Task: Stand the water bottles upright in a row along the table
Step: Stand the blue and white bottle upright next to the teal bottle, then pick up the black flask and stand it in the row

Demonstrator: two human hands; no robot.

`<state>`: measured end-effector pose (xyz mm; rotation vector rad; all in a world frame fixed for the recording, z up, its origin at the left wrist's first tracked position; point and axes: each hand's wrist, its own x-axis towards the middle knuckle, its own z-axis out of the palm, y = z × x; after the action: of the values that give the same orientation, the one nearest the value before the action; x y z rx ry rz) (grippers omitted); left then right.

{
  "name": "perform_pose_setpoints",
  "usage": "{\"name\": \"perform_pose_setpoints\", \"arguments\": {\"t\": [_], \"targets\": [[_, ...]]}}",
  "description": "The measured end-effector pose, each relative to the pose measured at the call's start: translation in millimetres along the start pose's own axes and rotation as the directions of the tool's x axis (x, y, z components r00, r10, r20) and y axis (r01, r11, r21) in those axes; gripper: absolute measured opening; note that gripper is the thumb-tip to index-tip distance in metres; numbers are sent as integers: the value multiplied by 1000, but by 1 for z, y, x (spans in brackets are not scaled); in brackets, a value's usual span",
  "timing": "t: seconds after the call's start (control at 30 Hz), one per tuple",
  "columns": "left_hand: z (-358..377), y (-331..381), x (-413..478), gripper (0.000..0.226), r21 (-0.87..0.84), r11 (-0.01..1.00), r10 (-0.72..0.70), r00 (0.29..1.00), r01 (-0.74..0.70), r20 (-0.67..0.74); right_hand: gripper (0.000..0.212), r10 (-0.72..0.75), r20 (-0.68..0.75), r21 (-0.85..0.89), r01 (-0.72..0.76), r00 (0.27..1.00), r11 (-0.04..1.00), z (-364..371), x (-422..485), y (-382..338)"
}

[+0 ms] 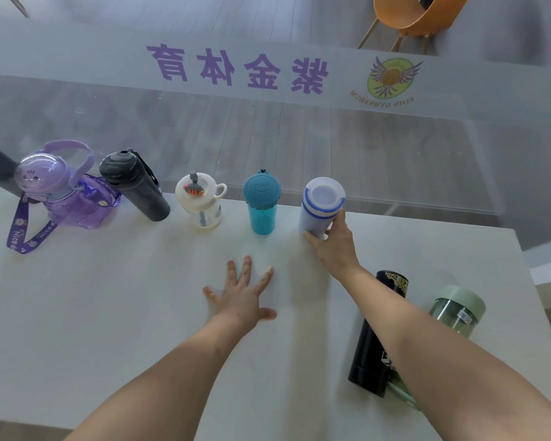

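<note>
Upright now, the white blue-banded bottle [321, 203] sits in the right hand [333, 246]'s grip at the row's right end; a careless release could topple it onto the teal bottle [261, 202]. The left hand [244, 297] rests flat, empty.

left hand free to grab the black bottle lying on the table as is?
Probably not directly. The left hand rests flat and empty, but the right forearm crosses between it and the lying black bottle, while the right hand grips the white-and-blue bottle.
</note>
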<state>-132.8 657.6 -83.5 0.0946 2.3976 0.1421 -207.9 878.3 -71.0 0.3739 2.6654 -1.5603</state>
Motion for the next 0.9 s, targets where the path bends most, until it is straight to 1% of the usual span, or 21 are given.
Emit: {"name": "perform_pose_setpoints", "arguments": {"t": [0.23,0.3,0.33,0.37,0.4,0.43,0.47,0.5,0.53,0.57,0.6,0.63,0.67,0.7,0.73,0.8,0.9], "targets": [[1,-1,1,98,1,1000,3,1000,-3,1,85,34,22,26,-34,999,999,-3,-2,-3],[1,-2,2,98,0,1000,0,1000,0,0,94,64,57,-2,-64,996,998,-9,-8,-7],[1,-2,2,97,-3,1000,0,1000,0,-2,94,84,74,-36,-81,994,996,-15,-14,-8],[1,-3,1,97,-1,1000,1,1000,-1,-7,88,92,85,-77,-86,992,993,-25,-22,-8],[1,-3,0,98,6,1000,0,1000,0,-13,76,77,93,-126,-65,993,990,-38,-32,-9],[0,-2,-1,98,16,1000,-4,1000,4,-16,62,25,110,-186,-4,994,983,-54,-42,-9],[-2,-1,-3,99,24,1000,-13,1000,13,-19,50,-51,150,-262,90,987,961,-72,-53,-7],[-3,2,-4,98,23,999,-24,999,25,-23,43,-120,224,-352,195,967,916,-90,-64,-5],[-4,6,-6,97,13,999,-30,999,31,-30,42,-162,329,-439,303,930,846,-108,-74,-1],[-4,12,-8,93,4,1000,-21,999,21,-43,46,-172,453,-513,413,875,753,-123,-81,4],[-2,21,-10,90,-1,1000,6,998,-6,-57,52,-138,576,-569,517,805,639,-136,-86,9],[1,31,-13,89,-7,999,39,997,-39,-63,60,-68,676,-604,605,734,519,-146,-90,14],[4,42,-16,91,-18,998,62,997,-63,-54,66,19,735,-625,667,677,405,-152,-93,17],[7,52,-20,95,-29,997,69,997,-70,-34,70,88,762,-632,707,642,317,-156,-95,20],[10,61,-23,98,-27,998,62,998,-62,-12,72,118,775,-628,735,621,256,-158,-96,23],[14,69,-23,104,-1,999,40,999,-40,3,66,108,796,-605,779,595,166,-158,-95,28],[16,67,-20,106,1,999,36,999,-36,-4,48,44,811,-585,806,583,88,-149,-90,42]]}}
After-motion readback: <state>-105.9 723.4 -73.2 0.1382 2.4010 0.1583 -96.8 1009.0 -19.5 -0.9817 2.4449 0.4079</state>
